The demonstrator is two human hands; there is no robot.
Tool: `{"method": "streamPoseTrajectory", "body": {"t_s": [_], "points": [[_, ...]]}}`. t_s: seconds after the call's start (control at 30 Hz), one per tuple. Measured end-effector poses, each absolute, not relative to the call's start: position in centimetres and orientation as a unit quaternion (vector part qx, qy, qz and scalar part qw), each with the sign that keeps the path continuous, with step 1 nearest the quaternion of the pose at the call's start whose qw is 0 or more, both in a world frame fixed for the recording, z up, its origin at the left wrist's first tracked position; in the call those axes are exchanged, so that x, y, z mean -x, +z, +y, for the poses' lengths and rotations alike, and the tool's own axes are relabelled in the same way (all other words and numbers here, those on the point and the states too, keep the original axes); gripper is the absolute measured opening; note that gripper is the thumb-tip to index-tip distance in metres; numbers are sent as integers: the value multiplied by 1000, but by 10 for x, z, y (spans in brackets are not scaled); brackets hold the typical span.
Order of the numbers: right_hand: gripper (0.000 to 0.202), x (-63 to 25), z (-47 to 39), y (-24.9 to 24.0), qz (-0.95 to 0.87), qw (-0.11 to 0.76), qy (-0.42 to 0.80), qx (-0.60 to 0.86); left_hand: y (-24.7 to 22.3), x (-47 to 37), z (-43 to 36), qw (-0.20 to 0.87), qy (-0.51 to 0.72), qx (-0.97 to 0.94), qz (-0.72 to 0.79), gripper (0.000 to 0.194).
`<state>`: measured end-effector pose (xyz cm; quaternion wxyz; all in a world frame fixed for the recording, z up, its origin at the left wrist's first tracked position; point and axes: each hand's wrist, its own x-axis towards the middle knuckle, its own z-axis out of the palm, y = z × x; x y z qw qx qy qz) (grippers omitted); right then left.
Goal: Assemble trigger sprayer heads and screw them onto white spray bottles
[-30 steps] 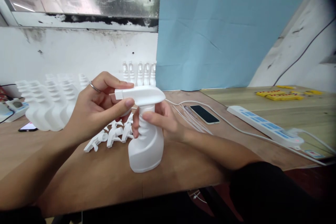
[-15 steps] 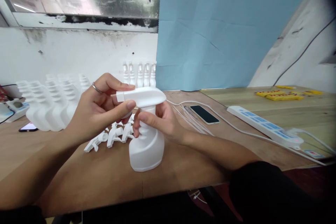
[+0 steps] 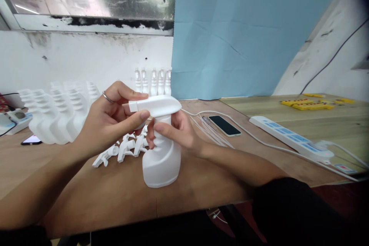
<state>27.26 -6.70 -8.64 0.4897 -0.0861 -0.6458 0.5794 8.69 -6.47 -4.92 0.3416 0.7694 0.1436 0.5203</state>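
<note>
Slightly rightward since a second ago, the left hand (image 3: 105,121) and spray head (image 3: 158,104) have been shifted. The spray head's nozzle end is pinched by the left hand; the white bottle (image 3: 162,167), nearly upright over the brown table (image 3: 121,196), is gripped round its neck by the right hand (image 3: 181,132). If pressed aslant, the spray head could be seated crooked, or the bottle let slip by a loose grip. Contents of the white bottle and grouped bottles (image 3: 46,123) are hidden by opaque walls.
</note>
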Motion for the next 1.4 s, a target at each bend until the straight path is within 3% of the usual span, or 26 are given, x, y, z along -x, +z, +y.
{"method": "streamPoseTrajectory", "body": {"t_s": [0.53,0.73,1.03,1.13,1.3,1.4], "points": [[29,-274,-65,-93,-616,491,614,39,-50,-85,-66,338,516,-768,170,22],[37,-274,-63,-91,-632,497,587,90,-51,-85,-57,345,508,-772,162,24],[31,-273,-65,-87,-630,498,587,107,-48,-85,-56,316,513,-781,163,22],[32,-275,-57,-84,-618,463,625,113,-42,-78,-52,282,492,-804,179,23],[28,-282,-44,-77,-641,334,680,122,-36,-65,-41,260,516,-796,179,25],[23,-284,-45,-74,-656,313,677,121,-33,-62,-40,259,521,-794,177,25]]}}
